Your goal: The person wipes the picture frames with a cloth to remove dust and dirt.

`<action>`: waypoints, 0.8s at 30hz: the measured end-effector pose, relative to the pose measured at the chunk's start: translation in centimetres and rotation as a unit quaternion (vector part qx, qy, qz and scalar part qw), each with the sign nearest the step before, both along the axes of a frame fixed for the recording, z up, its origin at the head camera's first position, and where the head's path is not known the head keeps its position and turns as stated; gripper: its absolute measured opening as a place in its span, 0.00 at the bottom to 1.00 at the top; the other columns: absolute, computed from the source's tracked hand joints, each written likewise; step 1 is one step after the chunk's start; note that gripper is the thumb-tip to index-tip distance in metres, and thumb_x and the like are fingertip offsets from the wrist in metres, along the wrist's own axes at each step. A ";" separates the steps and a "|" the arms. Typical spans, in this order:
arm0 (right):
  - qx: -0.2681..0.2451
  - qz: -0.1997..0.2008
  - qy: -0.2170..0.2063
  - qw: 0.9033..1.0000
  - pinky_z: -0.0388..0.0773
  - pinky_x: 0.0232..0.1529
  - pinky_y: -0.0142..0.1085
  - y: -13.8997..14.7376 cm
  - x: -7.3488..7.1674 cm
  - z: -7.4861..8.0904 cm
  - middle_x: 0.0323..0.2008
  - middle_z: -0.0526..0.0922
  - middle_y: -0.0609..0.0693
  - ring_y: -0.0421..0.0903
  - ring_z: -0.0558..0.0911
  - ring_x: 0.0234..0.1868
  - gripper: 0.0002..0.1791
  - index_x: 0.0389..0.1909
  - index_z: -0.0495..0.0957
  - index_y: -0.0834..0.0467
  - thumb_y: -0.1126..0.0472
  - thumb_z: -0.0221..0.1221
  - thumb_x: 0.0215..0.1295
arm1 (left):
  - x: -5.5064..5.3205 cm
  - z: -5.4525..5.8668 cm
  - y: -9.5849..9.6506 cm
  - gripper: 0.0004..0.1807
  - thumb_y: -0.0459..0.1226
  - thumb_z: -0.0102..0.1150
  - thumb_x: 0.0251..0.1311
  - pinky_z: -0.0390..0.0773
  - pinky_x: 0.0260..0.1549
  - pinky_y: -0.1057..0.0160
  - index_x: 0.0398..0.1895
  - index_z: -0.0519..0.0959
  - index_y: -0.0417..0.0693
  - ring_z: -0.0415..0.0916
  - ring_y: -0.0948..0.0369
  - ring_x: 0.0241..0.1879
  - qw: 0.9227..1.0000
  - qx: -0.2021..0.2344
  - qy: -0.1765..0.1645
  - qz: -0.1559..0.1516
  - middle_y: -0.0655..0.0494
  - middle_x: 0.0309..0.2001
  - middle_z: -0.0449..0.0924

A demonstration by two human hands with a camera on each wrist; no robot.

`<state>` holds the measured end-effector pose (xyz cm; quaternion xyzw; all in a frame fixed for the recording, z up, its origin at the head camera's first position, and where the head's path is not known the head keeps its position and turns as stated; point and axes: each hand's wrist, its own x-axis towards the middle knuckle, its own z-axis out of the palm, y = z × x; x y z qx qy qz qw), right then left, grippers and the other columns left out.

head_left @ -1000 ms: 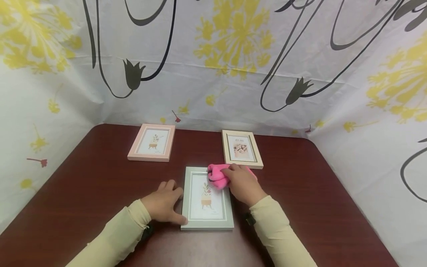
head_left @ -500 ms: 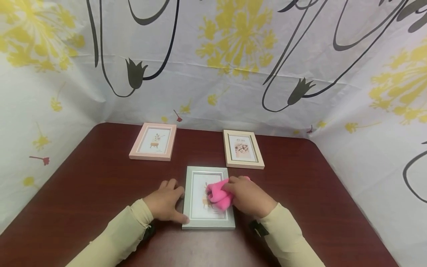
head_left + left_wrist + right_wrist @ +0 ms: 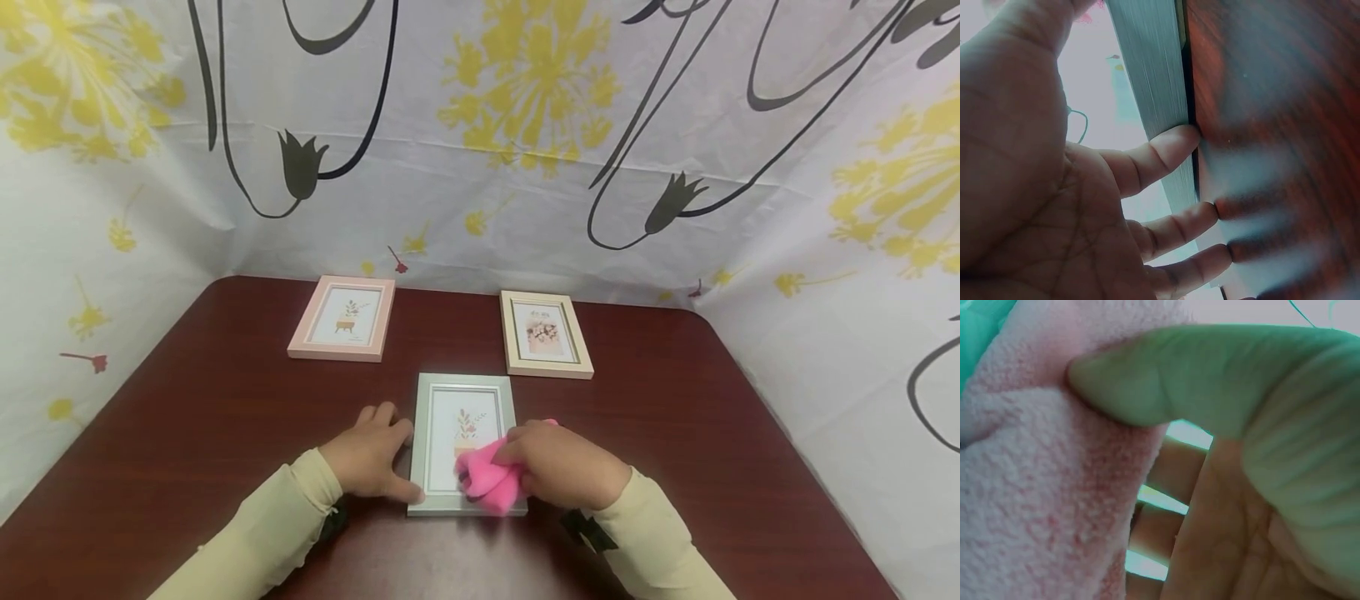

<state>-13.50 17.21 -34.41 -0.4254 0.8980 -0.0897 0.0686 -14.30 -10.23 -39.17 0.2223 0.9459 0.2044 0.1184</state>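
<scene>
A pale green picture frame [image 3: 444, 433] lies face up near the middle of the table, with a potted-plant print inside. My left hand [image 3: 366, 457] rests at its left side, thumb on the lower left corner. In the left wrist view, spread, slightly bent fingers [image 3: 1172, 153] touch the frame's side edge [image 3: 1150, 69] and the table. With my right hand [image 3: 573, 465] I grip a bunched pink cloth [image 3: 491, 479] against the lower right part of the frame. The right wrist view shows the thumb pressing into the fluffy cloth [image 3: 1041, 500], with the fingers partly hidden behind it.
At the back left lies a pink picture frame [image 3: 305, 337]; a cream picture frame [image 3: 549, 369] lies at the back right. The dark red table [image 3: 195, 400] ends at a flower-patterned white curtain [image 3: 420, 100] behind and at both sides.
My right hand has slid the pink cloth down the glass, from the green frame's upper right to its lower right. The left hand has stayed at the frame's left side.
</scene>
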 end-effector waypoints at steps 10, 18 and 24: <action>-0.033 -0.138 0.084 0.986 0.72 0.34 0.36 -0.4 -3.1 -2.4 0.30 0.75 0.43 0.44 0.72 0.32 0.16 0.37 0.87 0.49 0.72 0.66 0.53 | -0.1 0.2 -0.1 0.37 0.56 0.79 0.36 0.75 0.44 0.48 0.46 0.77 0.42 0.65 0.45 0.48 1.000 -0.009 -0.003 -0.008 0.45 0.46 0.67; -0.059 -0.211 0.170 0.961 0.77 0.51 0.43 -0.1 -5.2 -4.7 0.49 0.84 0.51 0.53 0.79 0.50 0.21 0.52 0.85 0.51 0.65 0.71 0.56 | -0.1 0.1 0.0 0.37 0.56 0.79 0.36 0.75 0.43 0.49 0.45 0.77 0.43 0.65 0.47 0.48 1.000 -0.012 -0.011 -0.007 0.47 0.45 0.67; -0.070 -0.151 0.155 0.974 0.74 0.51 0.41 0.3 -5.0 -4.5 0.42 0.87 0.47 0.48 0.80 0.44 0.17 0.46 0.86 0.52 0.71 0.64 0.57 | 0.0 0.0 -0.1 0.35 0.55 0.80 0.35 0.75 0.41 0.49 0.42 0.77 0.44 0.65 0.46 0.47 1.000 -0.001 0.004 -0.008 0.46 0.45 0.67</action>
